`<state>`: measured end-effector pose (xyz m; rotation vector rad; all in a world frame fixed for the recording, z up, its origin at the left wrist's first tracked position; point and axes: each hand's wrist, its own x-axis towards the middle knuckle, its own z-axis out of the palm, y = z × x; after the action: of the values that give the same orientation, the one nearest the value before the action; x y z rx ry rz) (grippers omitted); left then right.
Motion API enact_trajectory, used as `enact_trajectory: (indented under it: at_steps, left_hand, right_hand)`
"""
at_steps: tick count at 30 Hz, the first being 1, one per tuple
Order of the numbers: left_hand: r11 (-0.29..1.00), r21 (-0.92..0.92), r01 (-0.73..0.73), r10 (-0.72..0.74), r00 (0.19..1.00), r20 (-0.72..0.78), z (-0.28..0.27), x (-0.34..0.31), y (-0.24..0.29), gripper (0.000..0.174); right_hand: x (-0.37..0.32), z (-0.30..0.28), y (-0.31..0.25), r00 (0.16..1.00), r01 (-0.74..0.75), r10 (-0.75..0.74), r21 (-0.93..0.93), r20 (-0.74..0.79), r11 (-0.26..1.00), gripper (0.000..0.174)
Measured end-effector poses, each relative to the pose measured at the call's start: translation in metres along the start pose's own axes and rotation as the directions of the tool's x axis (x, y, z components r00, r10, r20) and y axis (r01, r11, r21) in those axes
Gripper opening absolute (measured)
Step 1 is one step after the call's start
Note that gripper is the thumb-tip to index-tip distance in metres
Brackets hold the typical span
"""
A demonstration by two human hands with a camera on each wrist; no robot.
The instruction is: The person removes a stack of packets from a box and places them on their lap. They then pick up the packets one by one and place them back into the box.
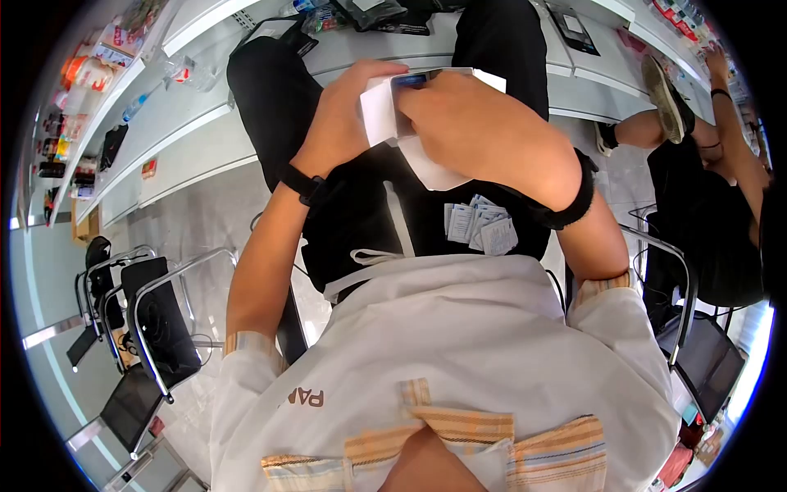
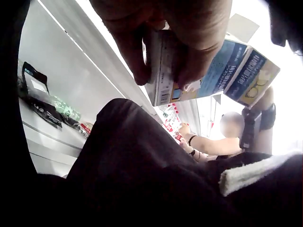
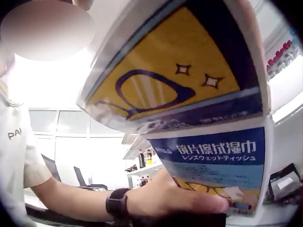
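My left hand grips one side of a white-lined box of lens wipes, held above the lap. In the right wrist view the box shows blue and yellow printing with drawn glasses, and its lid flap stands open. The fingers of my right hand reach down into the box's opening, where the walls hide their tips; I cannot tell what they hold. Several small white sachets lie in a loose pile on the dark trousers, below the right wrist.
A white shelf with black packages runs in front of the knees. Shelves of bottles and goods rise at the left. Another person sits close at the right. Chairs stand behind at the left.
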<state>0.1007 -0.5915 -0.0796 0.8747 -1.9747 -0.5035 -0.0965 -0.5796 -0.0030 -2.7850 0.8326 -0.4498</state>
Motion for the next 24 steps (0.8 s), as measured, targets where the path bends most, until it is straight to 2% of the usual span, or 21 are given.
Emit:
enact_trajectory:
  at_steps: [5,7,11,13,15,17,19,21,22,24]
  left_hand:
    - [1.000,0.025,-0.004,0.004,1.000,0.010,-0.003,-0.001,-0.001,0.060]
    - [1.000,0.015,0.001,-0.001,1.000,0.011,-0.003,-0.001,-0.001,0.060]
    - [0.998,0.052,0.017,-0.015,0.999,-0.039,-0.003,-0.001,-0.001,0.053]
    - [0.998,0.042,0.046,-0.044,0.997,-0.056,-0.004,-0.004,-0.009,0.055]
    - [0.996,0.054,0.065,-0.061,0.996,-0.070,-0.005,-0.007,-0.017,0.058]
    - [0.994,0.070,0.086,-0.080,0.993,-0.083,-0.004,-0.010,-0.019,0.062]
    - [0.979,0.178,0.097,-0.084,0.993,-0.080,-0.003,-0.011,-0.019,0.068]
    - [0.983,0.144,0.118,-0.108,0.991,-0.075,-0.003,-0.011,-0.017,0.070]
    - [0.983,0.144,0.113,-0.103,0.992,-0.078,-0.002,-0.010,-0.016,0.070]
    - [0.984,0.139,0.115,-0.103,0.991,-0.084,0.000,-0.010,-0.014,0.068]
  right_hand:
    - [-0.001,-0.002,-0.003,1.000,-0.017,0.017,0.007,0.004,1.000,0.011]
    - [-0.003,-0.003,-0.005,0.999,0.018,-0.017,0.024,-0.049,1.000,0.013]
    - [-0.011,-0.019,-0.009,0.995,-0.021,0.021,0.005,-0.098,1.000,0.013]
    - [-0.020,-0.038,-0.007,0.946,0.147,-0.134,0.025,-0.296,0.989,0.011]
    - [-0.034,-0.053,-0.006,0.943,0.178,-0.165,0.019,-0.290,0.984,0.011]
    - [-0.051,-0.071,-0.019,0.993,-0.097,0.092,-0.068,-0.075,0.993,0.011]
    - [-0.073,-0.063,-0.013,0.991,-0.126,0.123,-0.048,-0.049,0.991,0.015]
    - [-0.092,-0.058,-0.009,0.948,-0.246,0.253,-0.061,0.194,0.968,0.018]
    - [-0.102,-0.055,-0.006,0.948,-0.240,0.249,-0.066,0.201,0.968,0.018]
    - [-0.118,-0.047,0.003,0.864,-0.374,0.346,0.005,0.365,0.928,0.026]
